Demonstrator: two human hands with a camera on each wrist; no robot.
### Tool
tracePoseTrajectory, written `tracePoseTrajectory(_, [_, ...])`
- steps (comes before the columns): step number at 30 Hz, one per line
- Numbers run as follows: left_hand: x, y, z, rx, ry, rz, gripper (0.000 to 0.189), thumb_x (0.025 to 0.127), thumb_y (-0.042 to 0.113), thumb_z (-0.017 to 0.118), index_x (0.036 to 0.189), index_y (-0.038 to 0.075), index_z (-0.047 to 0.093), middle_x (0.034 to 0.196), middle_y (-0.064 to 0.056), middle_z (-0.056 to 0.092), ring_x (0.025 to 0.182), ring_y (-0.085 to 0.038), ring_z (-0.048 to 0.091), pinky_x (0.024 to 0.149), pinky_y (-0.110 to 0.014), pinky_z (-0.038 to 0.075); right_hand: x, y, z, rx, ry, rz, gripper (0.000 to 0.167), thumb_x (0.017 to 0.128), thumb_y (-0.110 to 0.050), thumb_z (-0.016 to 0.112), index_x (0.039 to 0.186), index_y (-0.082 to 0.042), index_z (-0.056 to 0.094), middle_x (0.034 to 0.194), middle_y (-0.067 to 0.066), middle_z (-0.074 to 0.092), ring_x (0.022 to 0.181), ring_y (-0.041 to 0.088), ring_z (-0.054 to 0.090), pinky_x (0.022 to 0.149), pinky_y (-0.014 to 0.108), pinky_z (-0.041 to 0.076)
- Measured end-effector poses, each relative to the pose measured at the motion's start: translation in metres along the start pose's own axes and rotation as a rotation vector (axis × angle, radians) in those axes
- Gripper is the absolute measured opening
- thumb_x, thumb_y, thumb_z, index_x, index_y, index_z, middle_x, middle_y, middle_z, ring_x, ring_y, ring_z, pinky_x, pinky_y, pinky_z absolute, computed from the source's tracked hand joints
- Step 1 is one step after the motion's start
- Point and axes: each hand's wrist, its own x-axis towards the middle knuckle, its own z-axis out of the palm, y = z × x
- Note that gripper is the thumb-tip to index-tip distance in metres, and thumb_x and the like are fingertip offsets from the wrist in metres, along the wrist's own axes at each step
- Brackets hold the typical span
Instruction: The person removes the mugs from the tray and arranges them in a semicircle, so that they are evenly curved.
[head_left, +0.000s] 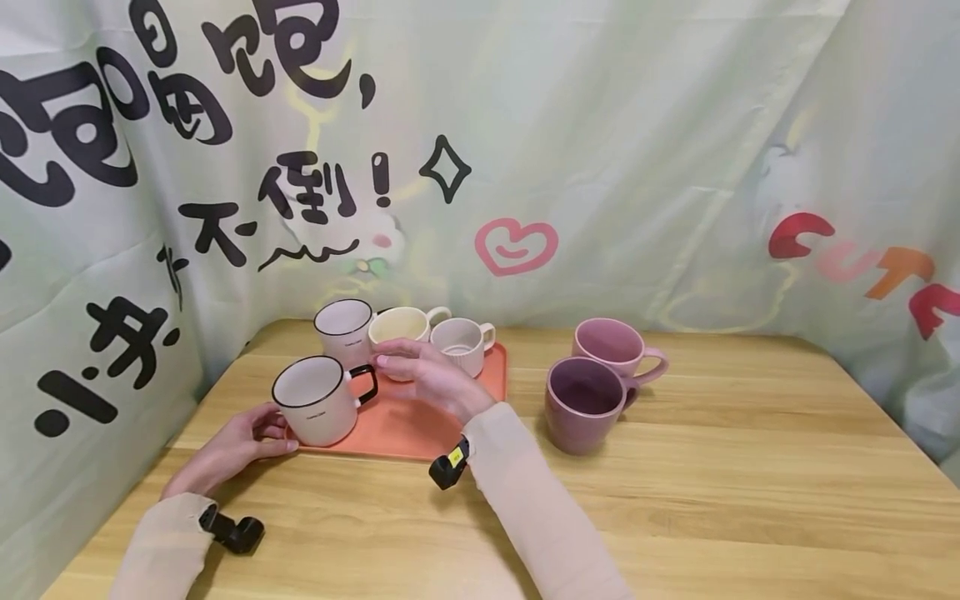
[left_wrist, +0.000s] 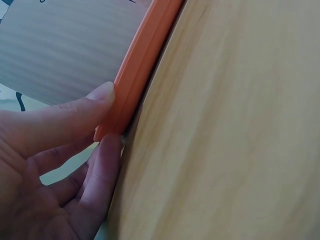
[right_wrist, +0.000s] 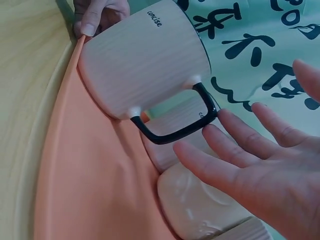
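Observation:
My left hand (head_left: 238, 442) pinches the near left corner of an orange tray (head_left: 412, 429); in the left wrist view its thumb lies on the rim (left_wrist: 142, 62) and a finger reaches beneath. Beside it on the tray stands a white mug (head_left: 321, 415) with a dark rim and a black handle (right_wrist: 172, 137). Over the tray hovers my right hand (head_left: 435, 379), fingers spread, fingertips close to that handle. Behind are a second white dark-rimmed mug (head_left: 343, 337), a cream mug (head_left: 397, 323), partly covered by the right hand, and a ribbed pale cup (head_left: 459, 346).
Right of the tray, a dark purple mug (head_left: 581, 417) stands in front of a pink-mauve mug (head_left: 609, 337), handles to the right. Everything sits on a wooden table (head_left: 720, 483). A printed curtain (head_left: 637, 167) hangs behind and along the left side.

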Motion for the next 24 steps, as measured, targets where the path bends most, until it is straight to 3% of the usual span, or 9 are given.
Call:
tracePoseTrajectory(5, [-0.001, 0.000, -0.001, -0.001, -0.002, -0.007, 0.061, 0.088, 0.009, 0.080, 0.133, -0.015, 0.047, 0.110, -0.016, 0.061, 0.097, -0.026, 0.058, 0.077, -0.024, 0.050, 0.004, 0.006, 0.001, -0.054, -0.011, 0.013, 0.046, 0.104, -0.006, 0.054, 0.147, 0.007, 0.045, 0.149, 0.019, 0.046, 0.127, 0.025, 0.049, 0.110, 0.053, 0.038])
tracePoseTrajectory(12, [0.001, -0.002, -0.002, 0.018, -0.006, 0.011, 0.060, 0.089, 0.009, 0.078, 0.134, -0.015, 0.047, 0.110, -0.016, 0.061, 0.096, -0.025, 0.058, 0.077, -0.024, 0.050, 0.005, 0.011, 0.001, -0.097, -0.022, 0.035, 0.047, 0.104, -0.010, 0.054, 0.148, 0.004, 0.044, 0.147, 0.018, 0.049, 0.135, 0.039, 0.046, 0.108, 0.056, 0.039])
tracePoseTrajectory(18, [0.001, -0.003, -0.003, 0.013, -0.012, -0.004, 0.061, 0.090, 0.010, 0.078, 0.135, -0.015, 0.046, 0.111, -0.016, 0.061, 0.096, -0.025, 0.058, 0.076, -0.024, 0.050, 0.005, 0.016, 0.004, -0.145, -0.028, 0.062, 0.044, 0.103, -0.010, 0.057, 0.145, 0.002, 0.050, 0.124, 0.009, 0.062, 0.124, 0.044, 0.055, 0.100, 0.054, 0.047])
tracePoseTrajectory(21, [0.001, -0.003, -0.002, 0.004, -0.012, -0.004, 0.061, 0.089, 0.009, 0.079, 0.135, -0.015, 0.046, 0.111, -0.016, 0.061, 0.096, -0.025, 0.058, 0.076, -0.024, 0.050, 0.005, 0.020, 0.006, -0.170, -0.030, 0.072, 0.038, 0.102, -0.012, 0.059, 0.138, -0.001, 0.057, 0.114, 0.005, 0.067, 0.109, 0.038, 0.064, 0.089, 0.047, 0.051])
tracePoseTrajectory(24, [0.001, -0.002, 0.000, -0.011, -0.008, 0.000, 0.061, 0.089, 0.009, 0.079, 0.134, -0.015, 0.047, 0.110, -0.016, 0.062, 0.095, -0.024, 0.058, 0.076, -0.024, 0.051, 0.005, 0.024, 0.008, -0.173, -0.050, 0.068, 0.032, 0.102, -0.011, 0.060, 0.131, 0.000, 0.061, 0.103, 0.004, 0.069, 0.089, 0.025, 0.065, 0.076, 0.038, 0.048])
